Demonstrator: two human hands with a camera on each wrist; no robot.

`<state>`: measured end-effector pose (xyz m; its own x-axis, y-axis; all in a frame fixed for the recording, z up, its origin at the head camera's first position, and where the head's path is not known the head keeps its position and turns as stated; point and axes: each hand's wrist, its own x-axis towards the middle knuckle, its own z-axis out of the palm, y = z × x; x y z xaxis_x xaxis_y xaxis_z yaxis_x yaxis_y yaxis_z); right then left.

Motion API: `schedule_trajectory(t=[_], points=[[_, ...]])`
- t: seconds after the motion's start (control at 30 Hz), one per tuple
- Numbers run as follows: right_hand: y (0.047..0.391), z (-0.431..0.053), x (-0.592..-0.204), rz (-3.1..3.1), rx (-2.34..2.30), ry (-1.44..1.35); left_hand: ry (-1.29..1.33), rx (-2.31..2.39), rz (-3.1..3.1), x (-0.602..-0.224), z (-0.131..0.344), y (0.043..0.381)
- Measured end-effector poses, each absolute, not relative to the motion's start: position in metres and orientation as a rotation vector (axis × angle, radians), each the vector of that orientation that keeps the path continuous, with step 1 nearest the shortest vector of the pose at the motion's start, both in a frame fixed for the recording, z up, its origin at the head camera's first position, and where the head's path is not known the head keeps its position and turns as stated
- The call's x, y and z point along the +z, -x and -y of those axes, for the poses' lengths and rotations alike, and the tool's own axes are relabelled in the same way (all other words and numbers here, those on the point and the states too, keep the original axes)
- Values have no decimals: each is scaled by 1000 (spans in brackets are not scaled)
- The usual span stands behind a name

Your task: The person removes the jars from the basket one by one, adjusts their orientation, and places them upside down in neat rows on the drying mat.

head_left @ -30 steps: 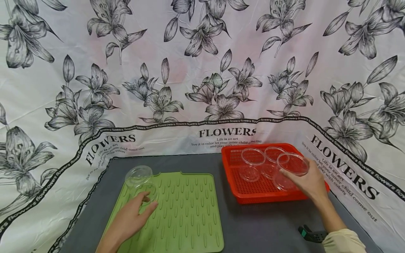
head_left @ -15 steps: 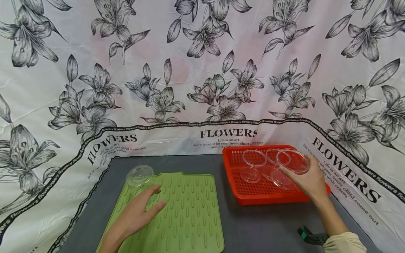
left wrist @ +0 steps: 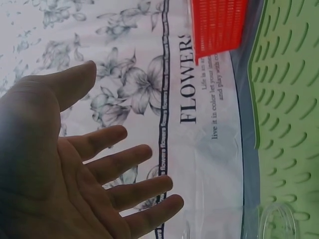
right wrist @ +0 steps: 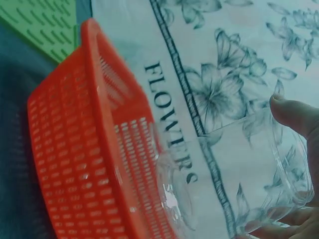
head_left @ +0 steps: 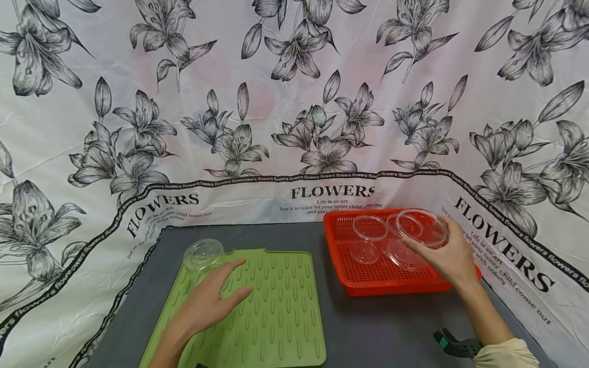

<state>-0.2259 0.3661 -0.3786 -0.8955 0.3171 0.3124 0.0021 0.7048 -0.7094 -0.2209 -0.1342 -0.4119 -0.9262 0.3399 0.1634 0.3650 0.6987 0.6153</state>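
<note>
Fingers (right wrist: 274, 232) of the right hand (head_left: 453, 258) have a clear cup (right wrist: 239, 169) gripped near its rim, so it's tucked right between them and the thumb, over the red basket (head_left: 391, 291) with two more cups (head_left: 369, 240). Left hand's (head_left: 207, 304) just loose, fingers spread above the green mat (head_left: 280, 327), another cup (head_left: 202, 255) near them at the far-left corner.

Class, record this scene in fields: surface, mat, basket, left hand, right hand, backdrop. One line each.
Surface: dark grey table
Mat: green textured mat, with a lone clear cup at its far left corner
Basket: red perforated basket containing two clear cups
Left hand: over the mat, fingers extended, holding nothing
Right hand: grips a held cup near its rim, over the basket
Backdrop: flower-printed cloth lettered FLOWERS
</note>
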Motion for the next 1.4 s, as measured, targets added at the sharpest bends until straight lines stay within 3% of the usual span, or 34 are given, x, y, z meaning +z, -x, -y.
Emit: schedule_trajectory(t=[0.6, 1.4], points=[[208, -316, -345, 2543, 1106, -46, 613, -1162, 2737, -399, 119, 227], [207, -285, -348, 2540, 1159, -192, 685, -1281, 2695, -386, 97, 229]])
